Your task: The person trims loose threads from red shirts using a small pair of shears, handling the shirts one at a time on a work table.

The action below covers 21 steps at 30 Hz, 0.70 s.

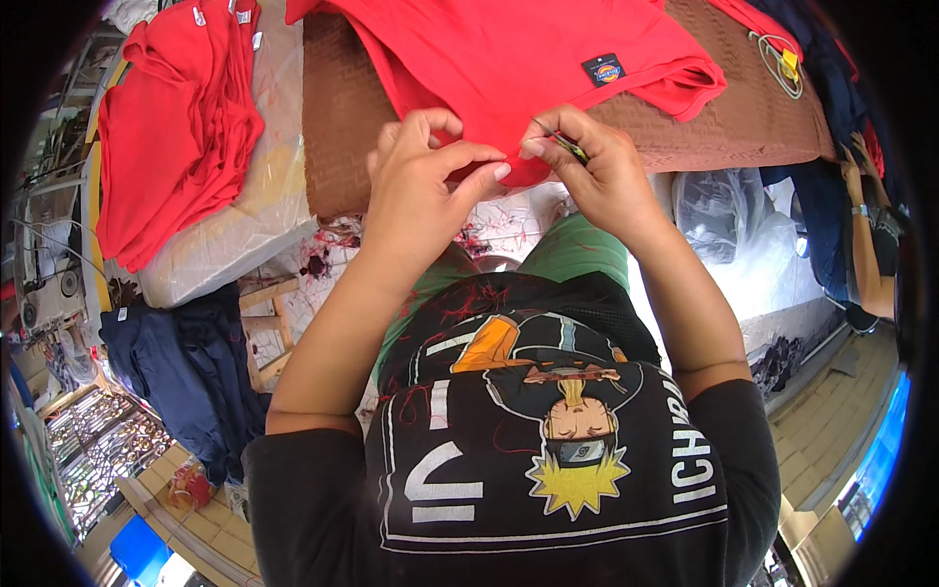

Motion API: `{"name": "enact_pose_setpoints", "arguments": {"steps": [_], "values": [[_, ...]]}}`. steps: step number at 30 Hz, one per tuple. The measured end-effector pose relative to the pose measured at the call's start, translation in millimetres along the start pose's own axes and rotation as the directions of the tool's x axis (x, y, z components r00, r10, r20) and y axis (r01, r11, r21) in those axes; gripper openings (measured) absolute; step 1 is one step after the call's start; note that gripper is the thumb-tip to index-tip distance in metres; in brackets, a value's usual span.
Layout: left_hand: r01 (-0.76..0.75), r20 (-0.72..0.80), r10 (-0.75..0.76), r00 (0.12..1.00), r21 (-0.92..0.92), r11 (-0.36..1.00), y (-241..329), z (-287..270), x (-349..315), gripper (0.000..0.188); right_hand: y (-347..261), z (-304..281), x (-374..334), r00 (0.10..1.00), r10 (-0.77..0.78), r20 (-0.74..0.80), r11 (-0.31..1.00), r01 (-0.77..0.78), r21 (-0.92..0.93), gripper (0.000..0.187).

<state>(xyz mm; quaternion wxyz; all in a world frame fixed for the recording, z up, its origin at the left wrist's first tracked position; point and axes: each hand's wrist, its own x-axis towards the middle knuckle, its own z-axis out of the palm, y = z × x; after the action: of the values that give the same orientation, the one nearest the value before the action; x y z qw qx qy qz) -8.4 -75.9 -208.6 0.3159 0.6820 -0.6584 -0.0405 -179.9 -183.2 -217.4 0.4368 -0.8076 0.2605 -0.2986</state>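
A red T-shirt [489,64] lies across the brown padded surface in front of me, with a dark label [603,70] showing on it. Its near edge hangs toward my lap between my hands. My left hand [423,181] is closed, thumb and forefinger pinching that edge. In the fingers of my right hand [599,176] is a small dark tool with a yellow-green part, which looks like thread snips [562,140]. The snips are beside the cloth, a little right of my left fingertips, and the fingers cover part of them.
The brown padded surface [337,117] ends just before my lap. Red garments [181,127] are heaped on a plastic-wrapped pad at left, above hanging dark blue clothing [186,372]. A clear plastic bag [719,210] sits at right. Another person's arm [866,235] reaches into dark cloth far right.
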Motion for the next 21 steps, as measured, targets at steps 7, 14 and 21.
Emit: {"name": "enact_pose_setpoints", "arguments": {"steps": [7, 14, 21], "values": [[0.249, 0.257, -0.173, 0.951, -0.304, 0.919, 8.5, -1.0, 17.5, 0.012, -2.1, -10.2, 13.0, 0.998, -0.040, 0.056, 0.997, 0.044, -0.068, 0.018], [0.437, 0.445, -0.228, 0.866, -0.450, 0.779, 2.2, -5.4, 20.6, 0.018, -5.0, -41.9, 7.2, 0.959, 0.013, 0.285, 1.000, -0.008, -0.016, 0.017], [0.412, 0.419, -0.211, 0.883, -0.479, 0.775, 4.1, -3.7, 21.0, 0.018, -3.5, -40.5, 6.0, 0.944, 0.022, 0.329, 0.999, -0.006, -0.048, 0.014]]}}
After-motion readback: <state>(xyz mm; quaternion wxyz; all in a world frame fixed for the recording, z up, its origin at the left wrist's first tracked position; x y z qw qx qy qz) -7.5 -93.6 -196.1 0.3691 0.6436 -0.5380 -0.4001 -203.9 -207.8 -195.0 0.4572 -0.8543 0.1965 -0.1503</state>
